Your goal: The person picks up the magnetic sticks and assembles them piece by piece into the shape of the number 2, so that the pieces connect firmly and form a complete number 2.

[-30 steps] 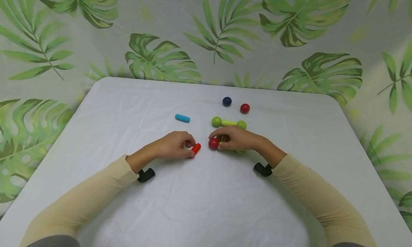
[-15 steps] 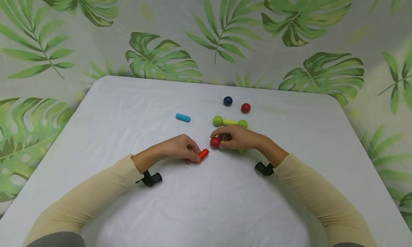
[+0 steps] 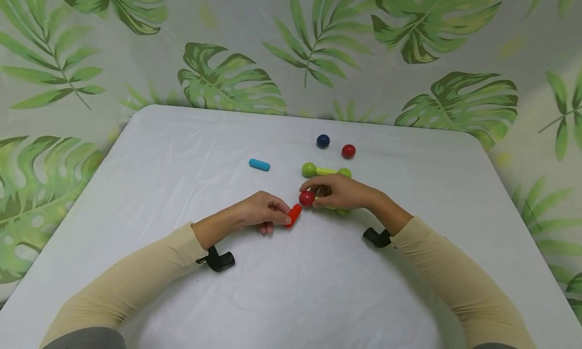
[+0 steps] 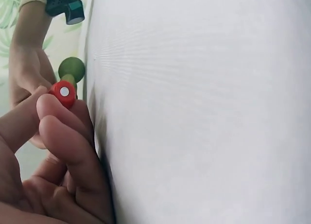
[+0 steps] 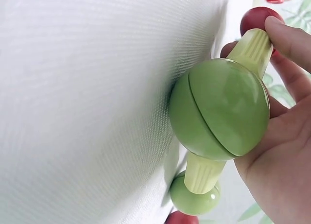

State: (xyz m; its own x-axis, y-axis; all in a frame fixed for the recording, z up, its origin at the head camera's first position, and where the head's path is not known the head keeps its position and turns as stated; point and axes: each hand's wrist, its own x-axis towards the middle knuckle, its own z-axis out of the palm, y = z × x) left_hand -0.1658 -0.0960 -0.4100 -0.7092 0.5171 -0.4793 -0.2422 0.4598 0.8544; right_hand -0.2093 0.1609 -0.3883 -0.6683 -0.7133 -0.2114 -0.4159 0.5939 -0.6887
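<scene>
My left hand [image 3: 265, 210] pinches a short red rod [image 3: 294, 214] between thumb and fingers. In the left wrist view, the red rod [image 4: 70, 100] shows a silvery disc in its end. My right hand [image 3: 347, 191] holds a piece made of a red ball [image 3: 306, 199], a yellow-green rod [image 5: 252, 49] and a green ball [image 5: 223, 107]. The red rod's far end lies close to the red ball; whether they touch I cannot tell. Behind the right hand lies a yellow-green rod [image 3: 325, 171] with a green ball at each end. The hand hides any join with the held piece.
A blue rod [image 3: 259, 164] lies left of the middle on the white-covered table [image 3: 191, 147]. Farther back are a dark blue ball [image 3: 323, 141] and another red ball [image 3: 348, 151]. A leaf-patterned cloth [image 3: 232, 79] hangs behind the table.
My left hand has carried the red rod rightward to beside the red ball. The right hand has stayed almost in place, still holding its piece.
</scene>
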